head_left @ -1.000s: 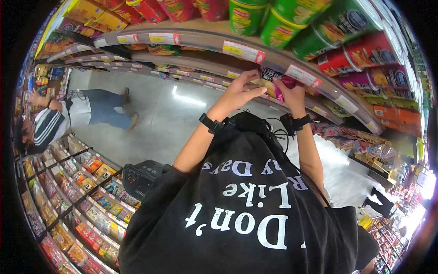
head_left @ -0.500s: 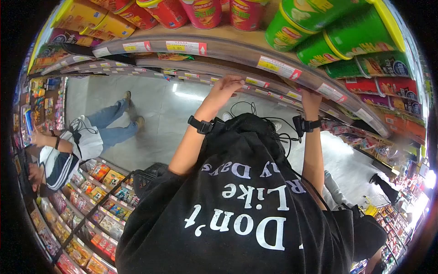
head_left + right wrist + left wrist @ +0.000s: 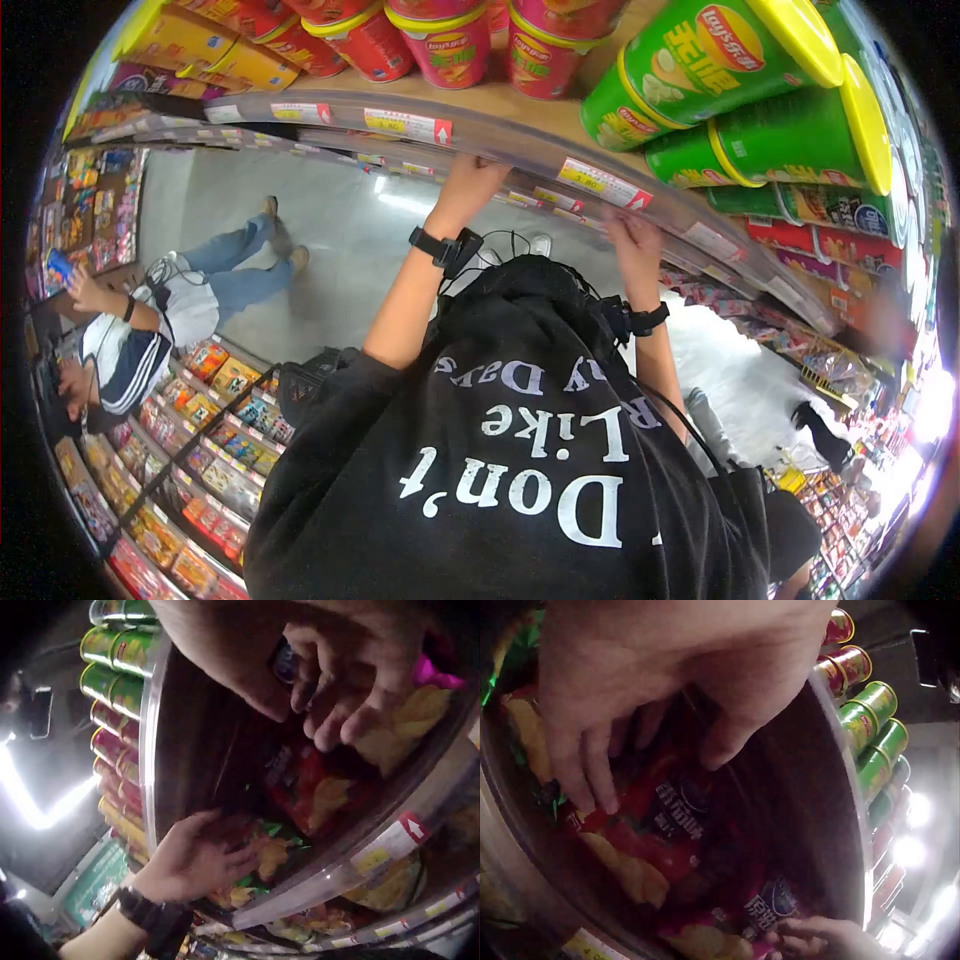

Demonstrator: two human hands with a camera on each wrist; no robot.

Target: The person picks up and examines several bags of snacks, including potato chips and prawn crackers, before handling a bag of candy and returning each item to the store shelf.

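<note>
My left hand [image 3: 472, 190] reaches under the edge of the upper shelf, its fingertips hidden in the head view. In the left wrist view its fingers point down over a red chip bag [image 3: 676, 844] with pale lettering. A magenta chip bag [image 3: 705, 939] lies beside that one, and my right hand [image 3: 821, 937] has its fingers at the bag's edge. Seen from the right wrist, my right hand [image 3: 337, 682] hangs with loosely bent fingers above the bags. Across from it, my left hand [image 3: 199, 859] has spread fingers by a bag with green corners [image 3: 274, 855].
Green chip tubs [image 3: 700, 90] and red tubs [image 3: 370, 45] stand on the shelf above. Price tags line the shelf lip [image 3: 520, 160]. Another person [image 3: 190, 290] stands in the aisle at left. A dark basket [image 3: 310, 385] is near my left elbow.
The magenta bag between both hands a second ago is now down on the lower shelf. My left hand has moved in under the shelf edge; the right has come back out a little.
</note>
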